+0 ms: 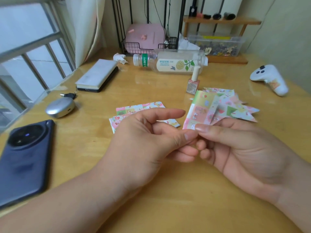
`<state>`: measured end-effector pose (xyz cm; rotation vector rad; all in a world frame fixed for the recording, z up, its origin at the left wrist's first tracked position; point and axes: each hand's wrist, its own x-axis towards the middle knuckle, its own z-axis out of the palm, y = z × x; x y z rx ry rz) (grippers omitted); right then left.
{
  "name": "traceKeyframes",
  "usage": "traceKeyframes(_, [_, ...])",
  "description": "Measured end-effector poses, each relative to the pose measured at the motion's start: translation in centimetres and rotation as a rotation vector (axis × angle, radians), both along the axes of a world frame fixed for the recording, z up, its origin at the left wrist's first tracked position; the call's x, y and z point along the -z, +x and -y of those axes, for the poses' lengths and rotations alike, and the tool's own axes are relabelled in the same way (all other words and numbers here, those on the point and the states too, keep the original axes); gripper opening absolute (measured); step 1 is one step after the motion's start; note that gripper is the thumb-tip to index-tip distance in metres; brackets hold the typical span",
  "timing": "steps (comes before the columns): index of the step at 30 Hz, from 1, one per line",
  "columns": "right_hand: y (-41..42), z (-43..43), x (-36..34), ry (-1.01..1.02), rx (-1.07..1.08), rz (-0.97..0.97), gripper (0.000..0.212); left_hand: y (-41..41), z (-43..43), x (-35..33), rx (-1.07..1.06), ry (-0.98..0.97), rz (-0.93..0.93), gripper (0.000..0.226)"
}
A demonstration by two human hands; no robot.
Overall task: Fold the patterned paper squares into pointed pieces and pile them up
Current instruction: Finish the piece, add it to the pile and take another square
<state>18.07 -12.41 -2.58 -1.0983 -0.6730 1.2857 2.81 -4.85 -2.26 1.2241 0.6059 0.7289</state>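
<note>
— Wooden desk (168, 190) fills my view, its left edge running along the window railing. Bare wood lies under my forearms, down to the near edge.
— What crowds it?
— Dark phone (25, 158) at the left edge, a clear bottle (171, 62) lying on its side at the back, a white controller (269, 79) far right. A bare strip separates the phone from the papers.
— And the papers?
— The pile of pointed pieces (242, 106) lies right of centre, just beyond my right hand (252, 148). The flat squares (139, 109) are stacked left of it, behind my left hand (148, 140). I hold one folded piece (200, 111) upright above the desk, overlapping the pile's left side.
— Your grip?
— Both thumbs and curled fingers pinch its lower corner. My left forefinger sticks out straight, its tip just beside the piece's left edge.
</note>
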Motion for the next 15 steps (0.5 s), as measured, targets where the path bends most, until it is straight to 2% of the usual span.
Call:
traceKeyframes(2, [0.0, 0.0, 0.2, -0.034, 0.028, 0.029, 0.029, 0.1, 0.1, 0.1, -0.011, -0.001, 0.004, 0.045])
traceKeyframes(4, [0.1, 0.1, 0.3, -0.048, 0.046, 0.094, 0.027, 0.0, 0.0, 0.3, 0.007, -0.005, -0.041, 0.042])
traceKeyframes(8, [0.4, 0.3, -0.2, -0.043, 0.008, 0.251, 0.019, -0.5, -0.4, 0.6, 0.2, -0.042, -0.146, 0.012])
traceKeyframes(11, [0.5, 0.5, -0.6, -0.024, -0.029, 0.276, 0.022, -0.8, -0.5, 1.0, 0.302, -0.014, -0.179, 0.019])
traceKeyframes(15, [0.3, 0.6, -0.7, -0.006, -0.03, 0.262, 0.02, -0.9, -0.8, 1.1, 0.364, 0.121, -0.222, 0.03])
